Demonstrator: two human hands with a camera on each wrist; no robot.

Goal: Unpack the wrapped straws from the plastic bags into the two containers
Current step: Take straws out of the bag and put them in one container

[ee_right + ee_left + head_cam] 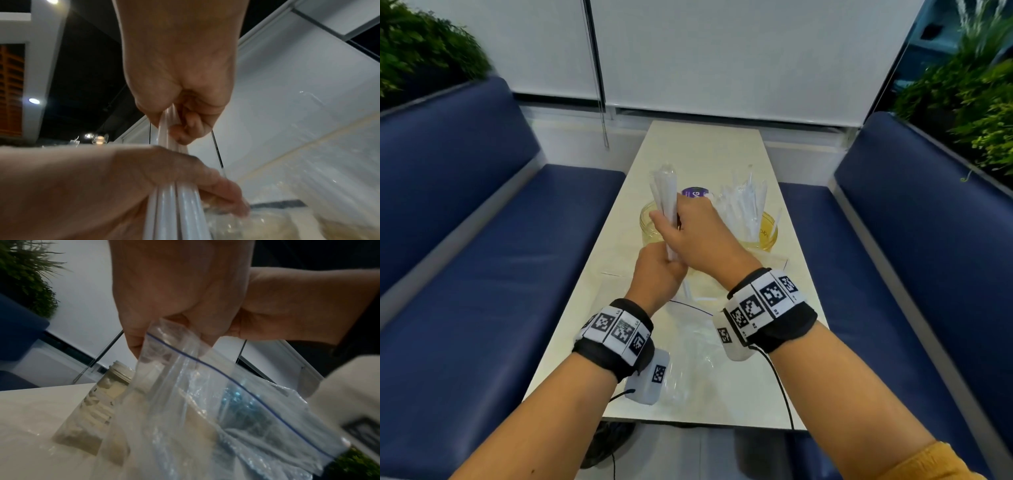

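A bundle of white wrapped straws (664,186) stands upright over the left yellowish container (645,216). My right hand (695,233) grips the bundle near its middle; its fingers (185,128) curl round the straws (174,209). Just below, my left hand (659,270) pinches the mouth of a clear zip bag (205,402) round the straws' lower ends. That bag hangs down from the left fingers (133,340), with its blue zip line showing. The right container (770,234) holds several clear-wrapped straws (743,202). The left container (98,402) stands beside the bag.
Another crumpled clear bag (688,346) lies on the pale table (709,147) near me. A purple round lid (695,192) sits behind the containers. Blue benches (482,274) run along both sides, with plants (979,102) behind them. A window blind closes the far end.
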